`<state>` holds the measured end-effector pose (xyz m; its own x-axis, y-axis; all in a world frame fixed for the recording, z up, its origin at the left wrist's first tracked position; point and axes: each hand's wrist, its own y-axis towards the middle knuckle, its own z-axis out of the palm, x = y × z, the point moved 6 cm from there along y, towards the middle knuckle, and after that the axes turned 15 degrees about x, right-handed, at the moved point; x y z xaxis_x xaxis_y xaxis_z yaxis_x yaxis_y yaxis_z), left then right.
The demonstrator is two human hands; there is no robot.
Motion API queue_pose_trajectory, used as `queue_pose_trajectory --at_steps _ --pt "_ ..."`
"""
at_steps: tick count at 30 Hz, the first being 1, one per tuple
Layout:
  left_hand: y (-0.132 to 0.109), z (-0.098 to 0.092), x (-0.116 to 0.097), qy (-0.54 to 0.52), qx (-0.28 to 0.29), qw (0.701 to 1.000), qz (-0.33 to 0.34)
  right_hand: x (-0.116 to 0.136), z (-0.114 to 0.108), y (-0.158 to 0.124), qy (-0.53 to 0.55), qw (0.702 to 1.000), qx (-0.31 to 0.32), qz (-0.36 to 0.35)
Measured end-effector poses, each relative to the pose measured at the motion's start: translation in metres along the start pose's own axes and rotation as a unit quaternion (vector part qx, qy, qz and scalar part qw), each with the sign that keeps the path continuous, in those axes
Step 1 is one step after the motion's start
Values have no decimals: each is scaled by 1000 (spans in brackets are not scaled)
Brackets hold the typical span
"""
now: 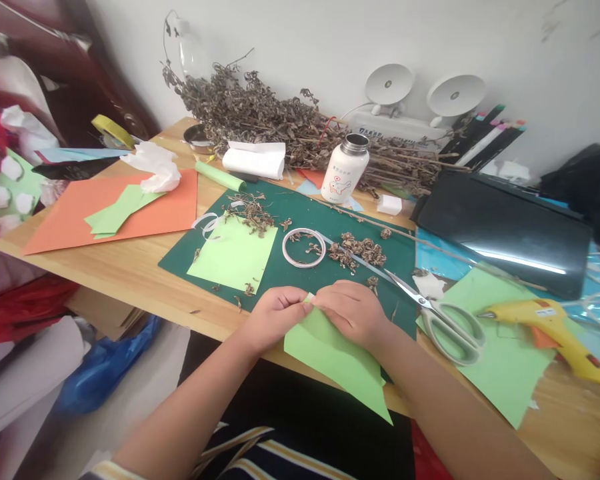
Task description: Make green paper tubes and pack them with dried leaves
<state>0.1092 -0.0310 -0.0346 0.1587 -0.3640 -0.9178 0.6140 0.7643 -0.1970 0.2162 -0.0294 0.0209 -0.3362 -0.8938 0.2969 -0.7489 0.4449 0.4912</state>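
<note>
A light green sheet of paper [336, 360] hangs over the near edge of the wooden table [130, 273], its far corner pinched by both hands. My left hand [275, 313] grips that corner from the left with thumb and fingers closed. My right hand [353, 312] presses on it from the right, fingers curled over the paper. Just beyond the hands lies a dark green cutting mat [300, 267] with another light green square [234, 255], a ring of tape [303, 247] and bits of dried plant [357, 250].
Scissors [437, 317] lie right of my right hand. A yellow glue gun [555, 330] rests on more green paper at the right. An orange sheet [80, 217], a white bottle [344, 170], a heap of dried stems [280, 127] and a black folder [505, 227] crowd the back.
</note>
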Motion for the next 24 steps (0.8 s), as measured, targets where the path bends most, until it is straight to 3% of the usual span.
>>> queue_pose_trajectory --at_steps 9,24 --pt "-3 2 -4 45 4 999 2 0 -3 0 34 999 -15 -12" --pt "-2 1 -5 90 1 996 3 7 -4 1 -38 999 -8 -24"
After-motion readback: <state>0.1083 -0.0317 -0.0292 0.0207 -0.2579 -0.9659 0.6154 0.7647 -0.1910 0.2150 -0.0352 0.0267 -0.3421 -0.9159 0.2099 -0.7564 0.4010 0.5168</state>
